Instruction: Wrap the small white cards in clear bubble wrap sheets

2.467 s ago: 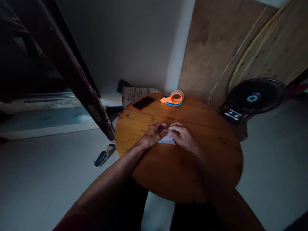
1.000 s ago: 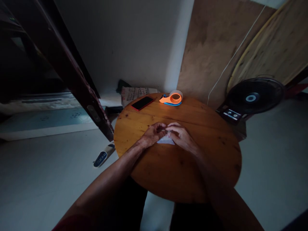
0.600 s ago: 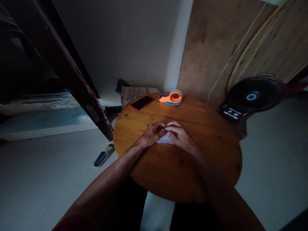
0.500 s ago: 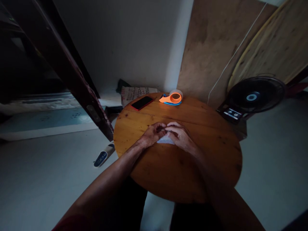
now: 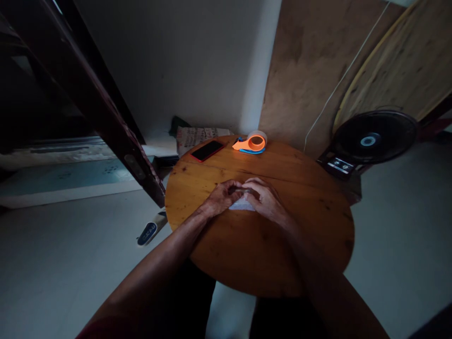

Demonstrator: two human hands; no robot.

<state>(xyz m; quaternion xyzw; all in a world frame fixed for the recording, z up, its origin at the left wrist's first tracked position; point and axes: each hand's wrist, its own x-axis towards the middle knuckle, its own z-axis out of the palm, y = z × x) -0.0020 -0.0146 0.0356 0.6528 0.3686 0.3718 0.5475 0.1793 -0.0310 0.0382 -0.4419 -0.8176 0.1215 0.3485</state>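
Note:
A small pale sheet lies on the round wooden table, partly under my hands. My left hand is closed at the sheet's left side, its fingertips pinching a small dark thin item that is too small to name. From the right, my right hand curls over the sheet, and its fingers close on the other end of the same item. The fingertips of both hands nearly touch.
An orange tape dispenser and a red-edged phone lie at the table's far side. Beyond the right edge stands a black fan. A dark door frame rises at the left, with a white and blue object below.
Both hands stay in nearly the same place; the small dark item between the fingertips shows more clearly. The view has shifted very slightly.

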